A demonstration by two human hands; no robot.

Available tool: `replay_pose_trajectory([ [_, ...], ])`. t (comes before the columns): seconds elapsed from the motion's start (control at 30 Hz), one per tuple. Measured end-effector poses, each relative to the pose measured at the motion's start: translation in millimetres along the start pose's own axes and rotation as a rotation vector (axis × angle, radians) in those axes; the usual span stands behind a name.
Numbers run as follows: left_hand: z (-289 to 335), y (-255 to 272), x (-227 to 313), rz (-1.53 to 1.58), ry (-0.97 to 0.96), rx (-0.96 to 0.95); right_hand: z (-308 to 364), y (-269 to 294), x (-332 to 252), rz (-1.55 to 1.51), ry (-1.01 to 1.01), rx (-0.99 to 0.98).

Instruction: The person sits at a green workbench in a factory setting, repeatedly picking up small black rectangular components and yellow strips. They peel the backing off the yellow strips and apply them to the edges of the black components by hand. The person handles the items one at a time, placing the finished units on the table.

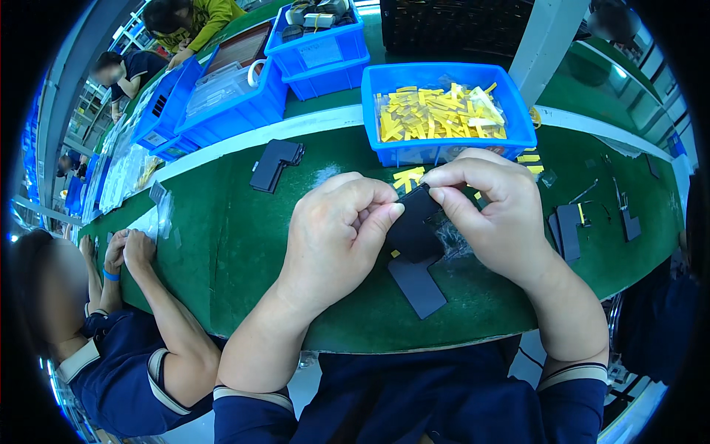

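Observation:
A flat black part [413, 231] is held up in front of me, tilted, its top edge between both hands. My left hand [333, 240] pinches its upper left corner with thumb and forefinger. At the top edge, my right hand [494, 214] closes thumb and forefinger on the same part. Directly below lies a dark grey, angled flat piece [418, 287] on the green table, partly covered by the held part. Loose yellow strips [409, 179] rest just beyond my fingers. Some clear plastic film [452, 240] shows beside the part, under my right hand.
A blue bin [414, 153] of yellow strips stands ahead. Dark flat parts lie left [275, 164] and right [568, 231], the latter with thin cables. Blue crates [233, 111] line the far left. A co-worker's hands [129, 248] are on the table at left.

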State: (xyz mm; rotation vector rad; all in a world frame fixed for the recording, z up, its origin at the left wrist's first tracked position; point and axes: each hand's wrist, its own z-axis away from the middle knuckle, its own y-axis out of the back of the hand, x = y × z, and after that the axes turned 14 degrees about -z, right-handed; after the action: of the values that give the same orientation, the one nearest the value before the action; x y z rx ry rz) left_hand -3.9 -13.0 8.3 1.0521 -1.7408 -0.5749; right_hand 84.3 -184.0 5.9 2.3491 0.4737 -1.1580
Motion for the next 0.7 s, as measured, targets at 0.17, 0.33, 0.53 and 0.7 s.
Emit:
replay_pose_trajectory([
  [0.17,-1.3,1.1,-1.2,-0.048,-0.052,0.023,0.3,-0.1,-1.5,0.054,0.03,-0.008],
  [0.33,-4.5,0.3,-3.3,-0.106,-0.116,0.068,0.6,-2.0,5.1,0.13,0.158,0.0],
  [0.53,-2.0,-3.4,-1.0,-0.148,-0.203,0.12,-0.9,-8.8,-0.8,0.222,0.291,0.015],
  [0.7,-3.4,-4.0,-2.5,-0.191,-0.273,0.155,3.2,-1.4,4.0,0.129,0.167,-0.084],
])
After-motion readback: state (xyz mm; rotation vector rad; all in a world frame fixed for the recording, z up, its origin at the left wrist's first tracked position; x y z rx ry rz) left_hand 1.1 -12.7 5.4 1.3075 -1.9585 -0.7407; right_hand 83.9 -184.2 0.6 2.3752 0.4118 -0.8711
